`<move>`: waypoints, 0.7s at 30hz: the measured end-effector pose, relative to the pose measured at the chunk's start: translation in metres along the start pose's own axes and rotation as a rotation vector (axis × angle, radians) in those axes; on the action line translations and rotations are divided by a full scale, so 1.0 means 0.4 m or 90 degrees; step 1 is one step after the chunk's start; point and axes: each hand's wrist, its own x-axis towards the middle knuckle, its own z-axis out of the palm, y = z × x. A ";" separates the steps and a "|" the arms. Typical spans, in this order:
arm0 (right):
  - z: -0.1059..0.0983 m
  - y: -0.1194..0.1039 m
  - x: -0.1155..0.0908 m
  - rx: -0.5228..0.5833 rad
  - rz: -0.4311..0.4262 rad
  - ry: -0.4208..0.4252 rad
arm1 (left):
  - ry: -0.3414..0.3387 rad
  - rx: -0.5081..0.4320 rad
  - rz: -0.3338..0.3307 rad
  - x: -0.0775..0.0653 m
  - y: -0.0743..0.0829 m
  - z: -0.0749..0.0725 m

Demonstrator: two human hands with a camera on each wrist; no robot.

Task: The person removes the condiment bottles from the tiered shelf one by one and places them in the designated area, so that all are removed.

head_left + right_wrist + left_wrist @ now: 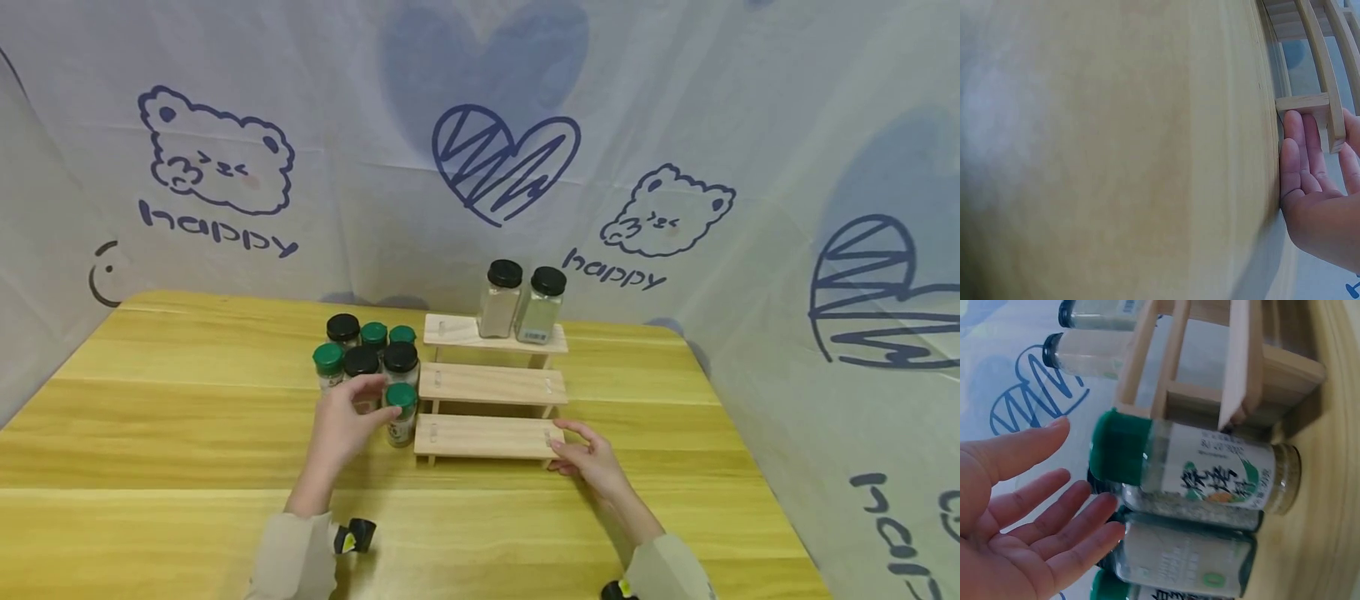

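My left hand [347, 417] hovers beside a green-capped seasoning jar [401, 414], thumb and fingers spread. In the left wrist view the hand is apart from that jar [1210, 464], whose label faces the camera. The jar stands at the left end of a three-step wooden rack [491, 385]. My right hand [592, 462] holds the right end of the rack's lowest step, its thumb at the front edge. The right wrist view has its fingers against the step's leg [1302, 102]. Two black-capped jars, one whitish [499, 302] and one greenish [539, 310], stand on the top step.
Left of the rack, several more jars stand close together, with black caps [342, 327] and green caps [328, 358]. The yellow wooden table [187, 417] runs back to a white cloth [360, 167] printed with hearts and bears.
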 end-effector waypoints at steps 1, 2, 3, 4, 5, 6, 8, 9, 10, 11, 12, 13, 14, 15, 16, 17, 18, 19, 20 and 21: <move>0.000 0.001 0.000 -0.001 0.000 0.000 | 0.007 0.001 0.006 0.000 0.003 0.001; -0.001 0.001 0.000 -0.002 -0.001 0.000 | 0.016 0.000 0.013 0.001 0.006 0.002; -0.001 0.001 -0.001 -0.002 -0.002 -0.001 | 0.025 -0.005 0.021 0.001 0.009 0.004; -0.001 0.001 -0.001 -0.003 -0.003 -0.002 | 0.034 -0.013 0.032 0.002 0.013 0.006; -0.001 0.001 -0.001 -0.003 -0.006 -0.004 | 0.044 -0.020 0.043 0.004 0.016 0.009; -0.001 0.001 -0.001 -0.003 -0.008 -0.005 | 0.053 -0.030 0.055 0.005 0.020 0.012; 0.000 0.000 -0.002 -0.003 -0.012 -0.007 | 0.068 -0.049 0.073 0.006 0.026 0.017; 0.001 -0.001 -0.002 -0.002 -0.012 -0.008 | 0.070 -0.061 0.078 0.007 0.029 0.020; 0.001 -0.002 -0.002 -0.001 -0.012 -0.007 | 0.071 -0.071 0.082 0.009 0.032 0.023; 0.001 -0.002 -0.002 0.001 -0.013 -0.005 | 0.071 -0.076 0.083 0.011 0.033 0.026; 0.002 -0.003 -0.002 0.001 -0.012 -0.003 | 0.069 -0.082 0.084 0.013 0.035 0.030; 0.002 -0.004 -0.002 0.002 -0.011 -0.001 | 0.066 -0.086 0.086 0.015 0.038 0.033; 0.002 -0.004 -0.002 0.002 -0.010 0.001 | 0.064 -0.089 0.086 0.018 0.040 0.036; 0.003 -0.005 -0.002 0.000 -0.009 0.001 | 0.062 -0.094 0.086 0.022 0.042 0.039; 0.003 -0.005 -0.002 -0.001 -0.008 0.002 | 0.060 -0.095 0.088 0.025 0.045 0.042; 0.003 -0.005 -0.002 -0.004 -0.007 0.002 | 0.059 -0.095 0.089 0.029 0.048 0.046; 0.003 -0.006 -0.003 -0.006 -0.006 0.002 | 0.055 -0.098 0.087 0.032 0.052 0.050; 0.003 -0.006 -0.003 -0.007 -0.004 0.001 | 0.053 -0.099 0.085 0.035 0.056 0.054; 0.004 -0.006 -0.004 -0.007 -0.003 0.001 | 0.049 -0.100 0.081 0.038 0.060 0.058; 0.004 -0.006 -0.005 -0.008 -0.002 0.000 | 0.047 -0.099 0.080 0.041 0.064 0.062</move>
